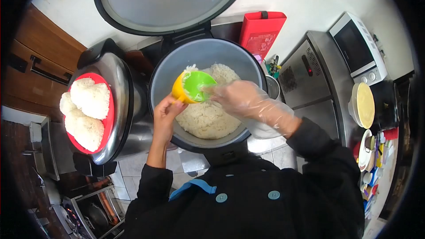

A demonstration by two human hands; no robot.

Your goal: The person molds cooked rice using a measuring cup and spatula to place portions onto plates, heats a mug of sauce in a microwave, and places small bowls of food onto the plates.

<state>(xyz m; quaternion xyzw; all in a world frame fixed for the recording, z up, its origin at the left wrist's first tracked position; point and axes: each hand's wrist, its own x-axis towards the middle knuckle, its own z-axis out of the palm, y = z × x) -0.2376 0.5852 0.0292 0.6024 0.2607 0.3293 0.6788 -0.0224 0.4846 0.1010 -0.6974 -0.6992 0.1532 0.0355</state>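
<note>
Two-handed over rice [208, 121] in the open cooker [161, 79]. Gripping yellow cup [178, 89] in left hand [164, 117], green paddle [199, 81] in gloved right hand [237, 97], blade-end leftward into cup mouth.

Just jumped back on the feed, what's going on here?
Over the open cooker, the left hand holds a yellow cup. The gloved right hand holds a green tool, probably a paddle, at the cup's mouth. Loose rice lies in the cooker. To the left, rice mounds sit on a red plate.
</note>
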